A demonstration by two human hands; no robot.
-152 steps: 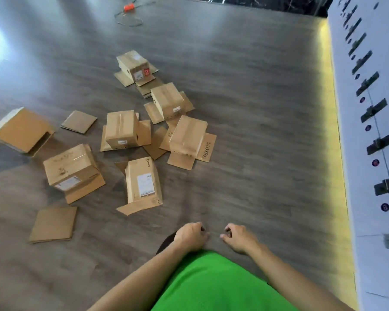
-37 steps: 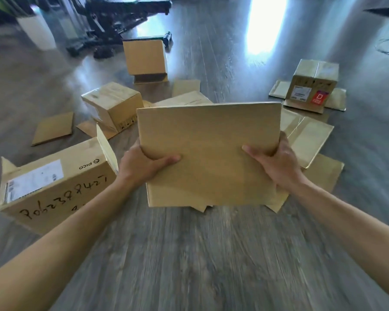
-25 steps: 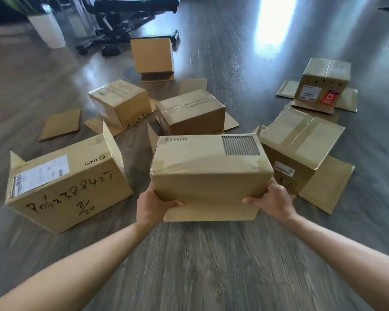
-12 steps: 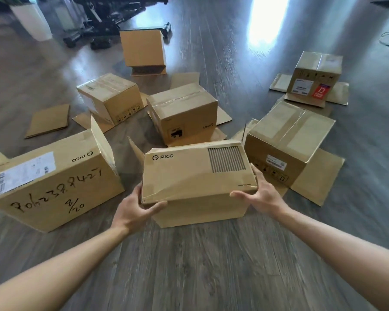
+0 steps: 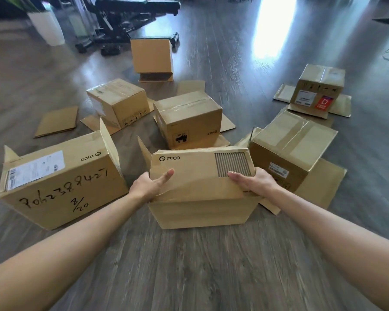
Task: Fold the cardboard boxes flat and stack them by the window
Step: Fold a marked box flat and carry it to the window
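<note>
Head view: the PICO box point(image 5: 200, 176) sits on the wood floor point(image 5: 189, 265), directly ahead between both forearms. The left hand point(image 5: 149, 186) grips its left end, thumb laid across the top panel, fingers hidden behind the side. The right hand point(image 5: 254, 181) grips its right end, thumb on the top panel beside the ribbed patch, fingers wrapped round the edge. The top panel is creased and sags toward the near edge. A numbered box point(image 5: 58, 180) lies just left of it; a taped box point(image 5: 290, 147) stands just right; a third box point(image 5: 189, 117) stands behind. Other boxes and flat sheets lie farther back.
</note>
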